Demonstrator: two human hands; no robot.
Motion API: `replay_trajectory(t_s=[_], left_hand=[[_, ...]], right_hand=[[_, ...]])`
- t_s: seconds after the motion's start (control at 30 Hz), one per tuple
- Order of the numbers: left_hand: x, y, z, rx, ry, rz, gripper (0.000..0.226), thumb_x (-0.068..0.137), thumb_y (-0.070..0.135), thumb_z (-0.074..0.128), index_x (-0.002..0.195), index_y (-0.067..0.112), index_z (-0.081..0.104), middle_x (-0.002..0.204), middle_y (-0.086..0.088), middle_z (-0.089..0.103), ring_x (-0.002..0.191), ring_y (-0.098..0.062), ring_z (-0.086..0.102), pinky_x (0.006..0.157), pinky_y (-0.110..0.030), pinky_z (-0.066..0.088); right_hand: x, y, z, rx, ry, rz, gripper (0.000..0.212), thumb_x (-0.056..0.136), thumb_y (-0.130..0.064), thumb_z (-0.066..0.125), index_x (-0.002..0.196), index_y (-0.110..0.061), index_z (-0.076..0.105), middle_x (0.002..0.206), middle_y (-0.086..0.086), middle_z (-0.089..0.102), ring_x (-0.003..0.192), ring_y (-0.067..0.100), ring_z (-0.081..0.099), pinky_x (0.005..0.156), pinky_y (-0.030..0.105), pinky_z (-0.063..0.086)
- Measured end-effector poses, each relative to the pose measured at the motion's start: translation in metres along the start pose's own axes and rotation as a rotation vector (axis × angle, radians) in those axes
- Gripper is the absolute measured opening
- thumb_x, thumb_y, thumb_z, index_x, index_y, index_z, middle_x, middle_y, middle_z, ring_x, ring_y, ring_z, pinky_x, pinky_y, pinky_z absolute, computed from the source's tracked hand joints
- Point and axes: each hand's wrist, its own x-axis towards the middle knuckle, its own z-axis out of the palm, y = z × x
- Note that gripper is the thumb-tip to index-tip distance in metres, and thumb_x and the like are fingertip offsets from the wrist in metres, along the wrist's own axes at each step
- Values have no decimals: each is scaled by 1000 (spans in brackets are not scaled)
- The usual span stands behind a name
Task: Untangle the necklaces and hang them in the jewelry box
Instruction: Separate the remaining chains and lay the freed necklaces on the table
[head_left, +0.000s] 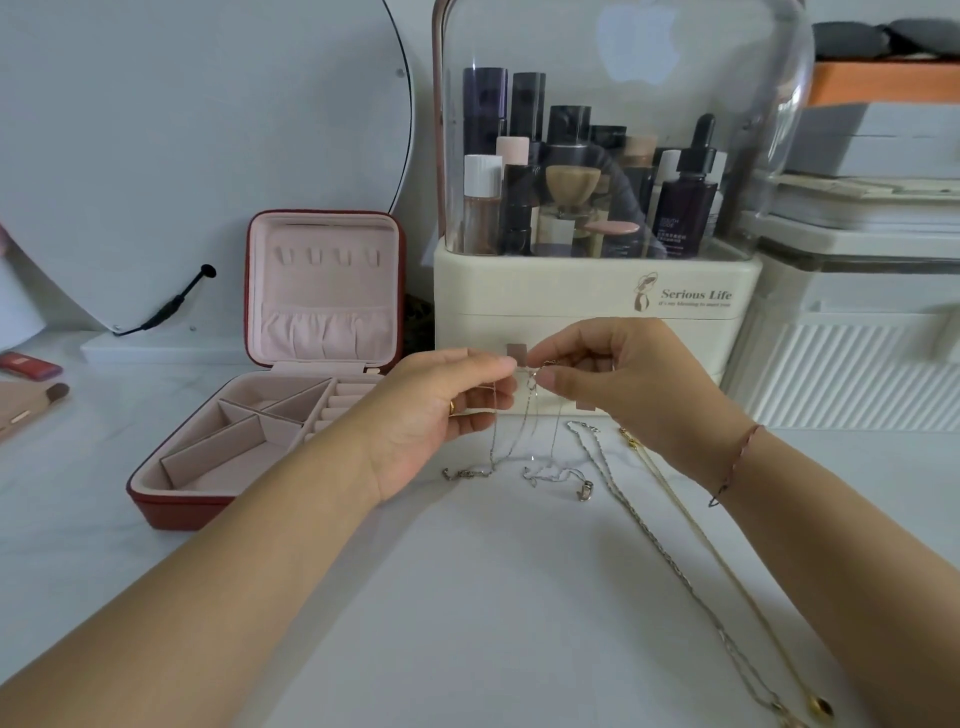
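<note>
My left hand (441, 410) and my right hand (618, 384) hold a thin tangled silver necklace (524, 436) up between them, each pinching its chain near the knot. Its loose ends and a small pendant (586, 491) trail onto the white table. A twisted silver necklace (660, 551) and a gold necklace (711, 545) lie stretched out on the table under my right forearm. The red jewelry box (171, 506) stands open at the left, its pink lid upright with small hooks (327, 255) and a gathered pocket.
A cream cosmetics organiser (597, 296) with a clear dome and several bottles stands right behind my hands. A round mirror (208, 130) leans at the back left. White storage boxes (857, 332) fill the right. A makeup brush (54, 393) and a red case (31, 364) lie far left.
</note>
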Motion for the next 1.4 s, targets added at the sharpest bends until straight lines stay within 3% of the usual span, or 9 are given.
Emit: replay_trajectory(t_s=[0.1,0.2,0.33,0.43,0.57,0.83,1.07,1.2,1.4], left_hand=[[0,3,1,-114,-26,-35,12,88,17,57,80,13,65,75,-1,66,74,-13,63,74,-27,48],[0,5,1,-136,-30,-44,15,91,16,53,79,12,61,72,-1,64,69,-14,61,72,-28,48],[0,3,2,-68,-31,-23,16,89,12,54,73,14,55,60,1,50,53,-11,42,51,-22,37],[0,0,2,7,-31,-7,3,86,11,61,86,14,62,55,5,38,48,-7,29,45,-19,22],[-1,0,0,67,-37,6,18,81,16,67,98,12,71,52,8,28,47,-7,22,43,-18,17],[-1,-3,2,225,1,12,42,57,39,78,94,19,74,51,13,42,42,-3,32,52,-23,27],[2,-4,1,182,23,59,2,81,18,70,82,16,70,52,10,35,47,-6,30,47,-17,27],[3,-4,2,146,14,56,10,67,17,61,74,12,55,56,3,39,53,-11,36,48,-21,30],[3,-3,-1,92,-12,41,10,55,11,48,52,20,52,65,-3,46,56,-13,45,52,-24,33]], right_hand=[[1,1,-1,-27,5,14,8,82,-13,72,83,-20,75,85,16,71,68,19,48,67,30,43],[0,-1,-2,-4,8,31,6,84,-13,71,85,-17,74,76,7,70,62,10,49,66,21,45],[0,0,-4,60,6,44,10,85,-13,68,88,-19,75,74,0,67,58,0,52,70,23,45],[1,2,-3,114,-19,38,12,87,-11,66,90,-16,76,70,-4,66,58,1,52,66,18,46],[2,2,-3,141,-33,26,13,88,-9,64,94,-11,75,70,-2,65,58,2,52,61,13,43],[3,3,-3,186,-40,30,15,89,-8,63,98,-5,73,65,-9,64,59,4,51,60,13,43],[2,2,1,113,-25,62,11,90,-14,62,90,-16,73,79,1,69,68,2,56,67,14,42],[3,3,1,66,33,94,15,93,-15,58,86,-20,71,74,-17,68,68,6,50,72,21,42],[5,4,-6,210,145,122,17,95,-9,53,89,-12,69,80,2,70,70,6,65,69,19,49]])
